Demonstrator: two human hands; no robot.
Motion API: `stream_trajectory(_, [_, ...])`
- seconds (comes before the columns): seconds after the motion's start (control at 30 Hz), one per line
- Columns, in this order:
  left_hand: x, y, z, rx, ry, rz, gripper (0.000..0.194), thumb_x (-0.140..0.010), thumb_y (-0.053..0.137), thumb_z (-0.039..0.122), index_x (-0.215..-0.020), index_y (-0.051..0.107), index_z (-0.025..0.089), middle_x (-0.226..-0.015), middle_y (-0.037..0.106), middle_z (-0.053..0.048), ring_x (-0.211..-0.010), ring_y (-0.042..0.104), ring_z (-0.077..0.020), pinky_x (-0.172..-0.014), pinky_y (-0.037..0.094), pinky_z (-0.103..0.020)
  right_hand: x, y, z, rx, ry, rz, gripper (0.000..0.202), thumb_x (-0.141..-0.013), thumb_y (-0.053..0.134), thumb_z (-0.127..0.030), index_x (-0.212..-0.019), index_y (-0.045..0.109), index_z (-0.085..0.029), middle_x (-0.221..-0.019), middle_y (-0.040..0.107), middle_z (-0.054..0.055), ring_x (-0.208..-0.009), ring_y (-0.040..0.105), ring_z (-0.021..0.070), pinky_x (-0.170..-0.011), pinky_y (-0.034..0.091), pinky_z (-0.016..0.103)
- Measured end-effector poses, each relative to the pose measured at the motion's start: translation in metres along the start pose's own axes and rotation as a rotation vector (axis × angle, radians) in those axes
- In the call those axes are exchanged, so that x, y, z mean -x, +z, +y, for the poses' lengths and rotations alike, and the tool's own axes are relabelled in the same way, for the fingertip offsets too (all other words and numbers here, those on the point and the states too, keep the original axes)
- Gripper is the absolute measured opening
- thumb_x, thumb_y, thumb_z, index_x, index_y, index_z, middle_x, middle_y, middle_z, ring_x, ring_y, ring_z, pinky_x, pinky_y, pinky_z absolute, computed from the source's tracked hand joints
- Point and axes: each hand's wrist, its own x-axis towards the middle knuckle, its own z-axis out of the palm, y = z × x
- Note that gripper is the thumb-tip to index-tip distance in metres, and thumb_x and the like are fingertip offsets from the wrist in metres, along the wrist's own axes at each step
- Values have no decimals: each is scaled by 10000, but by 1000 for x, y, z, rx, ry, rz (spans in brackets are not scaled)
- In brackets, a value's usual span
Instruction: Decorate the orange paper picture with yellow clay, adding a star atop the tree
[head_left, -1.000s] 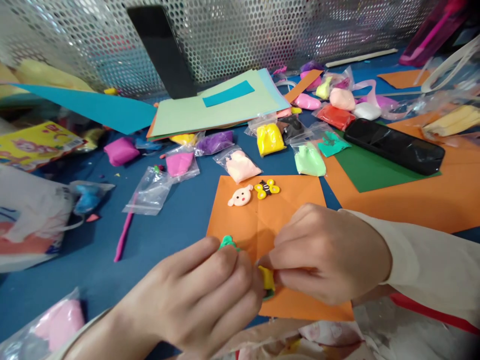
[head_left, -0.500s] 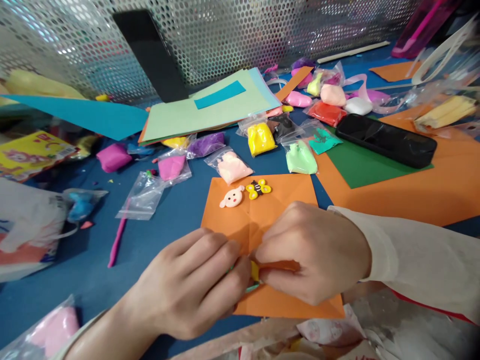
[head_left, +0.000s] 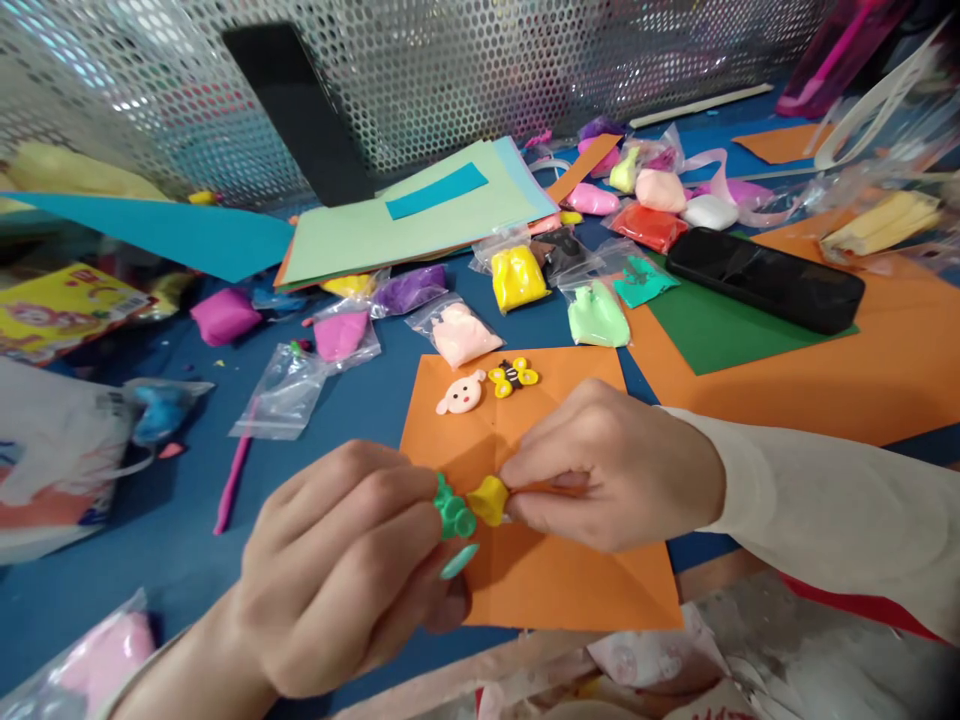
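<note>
My left hand (head_left: 345,560) is closed, pinching a small green knobbed piece (head_left: 455,512) at its fingertips. A pale teal oval piece (head_left: 459,562) shows just below, at the same fingers; how it is held is hidden. Thumb and forefinger of my right hand (head_left: 600,475) grip a lump of yellow clay (head_left: 489,499), flared on its left side. The green and yellow pieces are close together, with a narrow gap between them. Both hands are above an orange paper square (head_left: 570,590). On its far part lie a pink clay animal head (head_left: 461,394) and a yellow-and-black clay butterfly (head_left: 514,377).
Several bags of clay, among them yellow (head_left: 519,279) and light green (head_left: 598,314), lie beyond the square. A pink stick (head_left: 234,480) is at left. A black phone-like object (head_left: 765,280) rests on green paper (head_left: 697,335). A perforated metal panel (head_left: 450,70) stands behind.
My hands have moved apart, the left one going left. The green and yellow pieces, mostly hidden between the fingers before, now show separately.
</note>
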Motion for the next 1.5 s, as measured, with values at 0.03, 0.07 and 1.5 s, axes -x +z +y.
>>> stream_trajectory(0.03, [0, -1, 0, -51, 54, -16, 108, -871, 429, 157, -782, 483, 187, -718, 510, -30, -671, 469, -152, -543, 440, -303, 1, 1, 0, 18, 4, 8, 334, -763, 491, -100, -502, 295, -170, -479, 247, -65, -453, 264, 56, -461, 201, 216])
stream_trajectory(0.07, [1, -2, 0, -92, 114, -36, 107, -876, 426, 179, -793, 494, 185, -741, 515, -40, -684, 466, -161, -553, 446, -315, 1, 2, 0, 27, 8, 9, 324, -757, 490, -103, -507, 297, -172, -476, 245, -65, -451, 265, 57, -459, 201, 217])
stream_trajectory(1.5, [1, 6, 4, -147, 263, -63, 160, -847, 430, 141, -709, 506, 171, -752, 457, -33, -628, 414, -137, -469, 414, -296, 4, 10, -13, 153, 64, -57, 290, -669, 500, -101, -489, 284, -171, -453, 293, -47, -446, 235, 75, -428, 178, 246])
